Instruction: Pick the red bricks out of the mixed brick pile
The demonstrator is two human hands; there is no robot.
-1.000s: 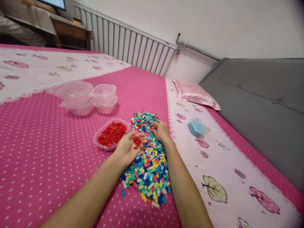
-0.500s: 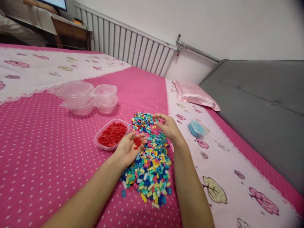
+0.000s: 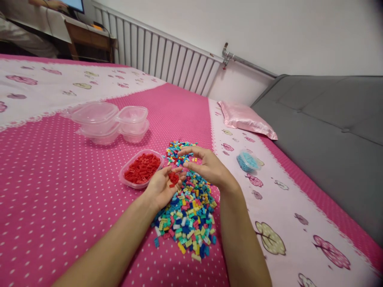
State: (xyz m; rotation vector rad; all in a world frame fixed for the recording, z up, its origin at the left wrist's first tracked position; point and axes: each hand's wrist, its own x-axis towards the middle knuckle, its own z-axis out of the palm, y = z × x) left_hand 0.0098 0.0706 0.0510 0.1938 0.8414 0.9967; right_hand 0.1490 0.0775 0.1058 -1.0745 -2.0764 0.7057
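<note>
Palm up, my left hand (image 3: 163,188) cradles several small red toy bricks (image 3: 173,179) near its curled fingers. My right hand (image 3: 209,166) hovers just above and to the right of it, thumb and fingers apart, with nothing visible between them. Beneath both hands spreads a large pile of mixed toy bricks (image 3: 191,217) in blue, green, yellow, pink and white. Behind the right fingers lies a smaller mixed pile (image 3: 176,153), partly covered by that hand. Left of my left hand stands a clear plastic tub (image 3: 122,178) filled with red bricks (image 3: 142,169).
Stacked clear containers (image 3: 101,115) stand at the back left. A tub of light blue bricks (image 3: 247,160) sits on the right, near a pink pillow (image 3: 247,119). A grey headboard (image 3: 326,131) borders the bed (image 3: 74,199). Someone sits at a desk (image 3: 89,42) at far left.
My right hand has moved left from the smaller pile toward my left palm. My left hand has stayed almost still with the red bricks in it.
</note>
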